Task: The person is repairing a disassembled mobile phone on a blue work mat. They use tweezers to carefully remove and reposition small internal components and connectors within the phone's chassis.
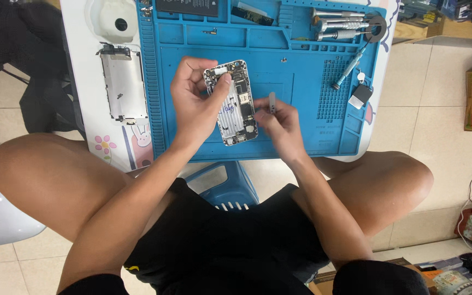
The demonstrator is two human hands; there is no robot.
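A person sits with bare knees spread, seen from above, at a small white table (77,71) that fills the upper middle of the frame. Most of the tabletop is covered by a blue repair mat (301,125) with moulded compartments along its top edge.

At the centre of the mat is an opened phone body (235,104), tilted slightly and showing its circuit board and silver inner shell. The left hand (195,101) grasps the phone body from the left — the thumb lies across the top of the board and the fingers curl around the far edge. The right hand (279,123) touches the phone's lower right edge and pinches a small grey tool (272,102), upright between thumb and fingers, just beside the phone.

On the bare table at the upper left lies a detached screen panel (122,84), inner side up. In the upper right of the mat, several metal screwdrivers (340,24) lie in a row, one more screwdriver (348,68) rests diagonally below them, and a small white and dark block (360,95) sits near its tip.
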